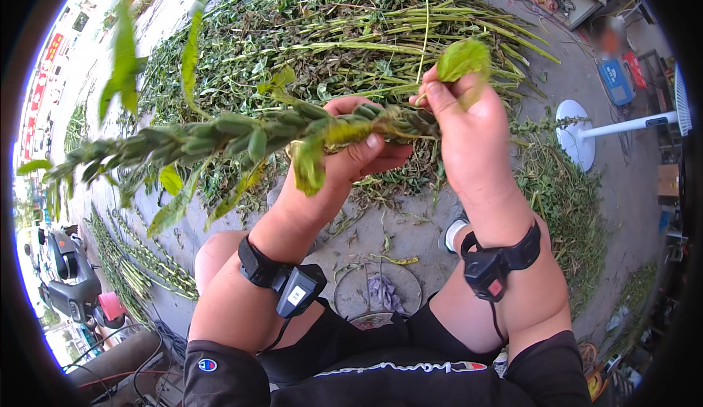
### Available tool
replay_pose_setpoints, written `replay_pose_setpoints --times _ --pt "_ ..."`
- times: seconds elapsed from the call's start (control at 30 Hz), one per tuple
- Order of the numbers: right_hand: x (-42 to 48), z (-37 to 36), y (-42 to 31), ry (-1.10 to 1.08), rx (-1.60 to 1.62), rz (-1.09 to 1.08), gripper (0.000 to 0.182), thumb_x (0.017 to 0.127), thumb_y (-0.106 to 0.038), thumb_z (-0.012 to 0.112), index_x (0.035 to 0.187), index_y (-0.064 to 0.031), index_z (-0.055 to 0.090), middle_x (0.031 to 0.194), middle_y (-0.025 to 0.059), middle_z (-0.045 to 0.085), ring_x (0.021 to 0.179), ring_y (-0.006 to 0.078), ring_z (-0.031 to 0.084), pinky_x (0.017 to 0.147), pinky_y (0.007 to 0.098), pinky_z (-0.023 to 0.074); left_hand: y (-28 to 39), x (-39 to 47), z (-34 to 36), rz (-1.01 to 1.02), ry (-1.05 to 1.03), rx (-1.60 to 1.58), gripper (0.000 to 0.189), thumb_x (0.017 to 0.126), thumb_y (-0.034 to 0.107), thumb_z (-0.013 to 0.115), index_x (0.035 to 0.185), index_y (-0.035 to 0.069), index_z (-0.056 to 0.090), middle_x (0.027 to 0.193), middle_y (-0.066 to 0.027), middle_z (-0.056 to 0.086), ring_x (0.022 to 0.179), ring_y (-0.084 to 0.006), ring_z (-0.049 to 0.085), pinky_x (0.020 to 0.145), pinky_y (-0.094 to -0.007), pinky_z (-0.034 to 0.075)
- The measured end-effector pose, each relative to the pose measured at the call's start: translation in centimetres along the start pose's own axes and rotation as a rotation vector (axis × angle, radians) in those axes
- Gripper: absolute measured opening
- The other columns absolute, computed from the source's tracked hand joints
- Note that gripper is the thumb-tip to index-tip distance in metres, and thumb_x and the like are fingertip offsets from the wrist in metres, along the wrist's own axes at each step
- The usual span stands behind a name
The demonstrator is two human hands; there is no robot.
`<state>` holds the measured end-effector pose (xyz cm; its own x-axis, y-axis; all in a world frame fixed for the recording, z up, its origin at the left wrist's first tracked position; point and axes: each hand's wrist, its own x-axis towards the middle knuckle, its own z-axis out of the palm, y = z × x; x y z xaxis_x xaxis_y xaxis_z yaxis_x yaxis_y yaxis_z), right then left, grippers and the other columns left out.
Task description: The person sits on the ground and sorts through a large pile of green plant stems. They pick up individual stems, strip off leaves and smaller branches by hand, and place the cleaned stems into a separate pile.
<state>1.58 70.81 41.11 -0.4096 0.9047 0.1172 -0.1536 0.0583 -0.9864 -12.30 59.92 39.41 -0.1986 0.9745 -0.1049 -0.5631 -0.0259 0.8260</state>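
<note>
A long green sesame stalk (214,135), thick with pods, lies sideways across my view, its tip towards the left. My left hand (360,151) is closed around its middle, with the thumb on the near side. Between the thumb and fingers of my right hand (467,99) is a yellow-green leaf (464,60). The stalk's right part passes behind that hand, so I cannot tell whether they touch. A curled yellowish leaf (308,168) hangs from the stalk by my left wrist, and more leaves droop towards the tip.
A broad heap of cut stalks and leaves (329,39) covers the floor ahead. Podded stalks (123,270) lie at the left, near a parked scooter (68,275). Leafy litter (565,209) and a white fan stand (575,135) are at the right. A round wire frame (336,291) sits between my legs.
</note>
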Motion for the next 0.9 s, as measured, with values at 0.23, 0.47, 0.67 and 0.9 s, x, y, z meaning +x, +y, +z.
replay_pose_setpoints --times 0.23,0.47,0.67,0.9 --pt "1.5 -3.0 -0.1 -0.092 -0.874 -0.344 0.025 0.083 -0.013 0.072 0.103 0.0006 0.067 0.108 0.0171 0.066 0.105 0.0360 0.060 0.097 0.0435 0.0464 0.1 0.0 -0.3 -0.105 0.270 0.044 0.032 0.101 0.020 0.059 0.122 -0.004 0.056 0.107 -0.0193 0.068 0.093 -0.0313 0.072 0.081 -0.0441 0.062" --pt "0.3 -1.2 0.3 -0.369 -0.795 -0.437 0.017 0.078 -0.006 0.074 0.092 -0.0017 0.068 0.099 0.0119 0.067 0.101 0.0336 0.060 0.089 0.0410 0.0485 -0.8 0.2 -0.5 -0.029 0.334 0.180 0.029 0.100 0.017 0.062 0.122 -0.001 0.057 0.112 -0.0128 0.068 0.099 -0.0241 0.070 0.083 -0.0380 0.059" --pt "0.7 -1.6 0.7 -0.302 -0.541 -0.284 0.016 0.080 -0.005 0.074 0.093 -0.0004 0.067 0.083 0.0122 0.067 0.077 0.0279 0.066 0.071 0.0351 0.0518 -1.0 0.5 -1.0 0.117 0.340 -0.067 0.022 0.100 0.012 0.058 0.120 0.001 0.059 0.116 -0.0115 0.068 0.108 -0.0252 0.067 0.095 -0.0425 0.056" --pt "0.8 -2.1 1.0 -0.248 -0.314 0.118 0.009 0.096 -0.002 0.064 0.104 0.0006 0.065 0.104 0.0052 0.070 0.094 0.0115 0.064 0.088 0.0271 0.0515 -0.6 0.6 -1.0 -0.047 0.222 -0.288 0.027 0.100 0.023 0.059 0.115 0.000 0.062 0.117 -0.0176 0.068 0.108 -0.0314 0.067 0.098 -0.0466 0.054"
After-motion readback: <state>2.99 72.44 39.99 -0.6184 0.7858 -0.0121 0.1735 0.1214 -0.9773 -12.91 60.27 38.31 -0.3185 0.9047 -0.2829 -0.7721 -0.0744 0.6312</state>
